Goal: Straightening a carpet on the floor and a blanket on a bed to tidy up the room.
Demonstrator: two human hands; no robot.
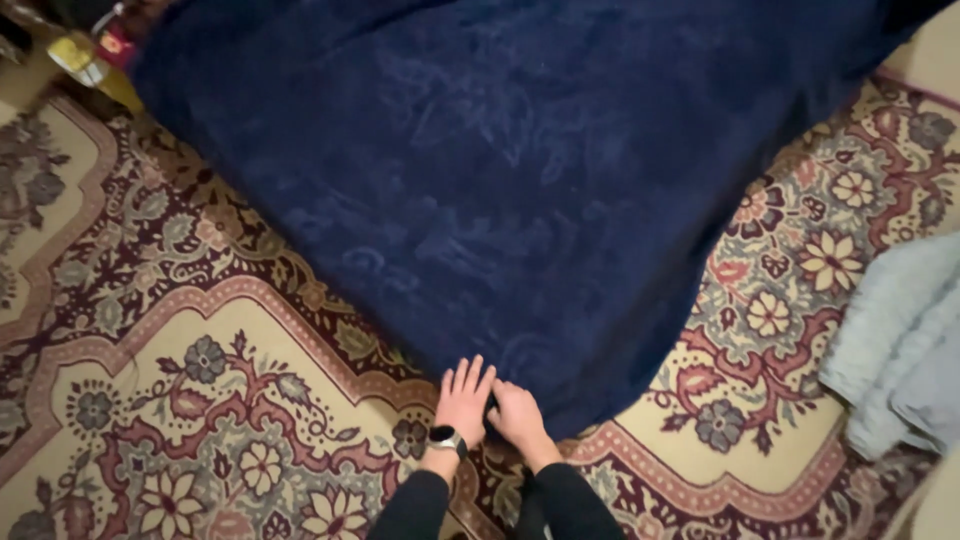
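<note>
The right hand is closed on the near corner of the blanket, fingers curled into the cloth; the left hand lies flat beside it with fingers spread, touching the same corner and gripping nothing. The dark blue blanket is spread over the carpet, which has a flowered pattern, its corner pointing toward the person. A pale blue cloth lies bunched at the right edge. A dark watch sits on the left wrist.
</note>
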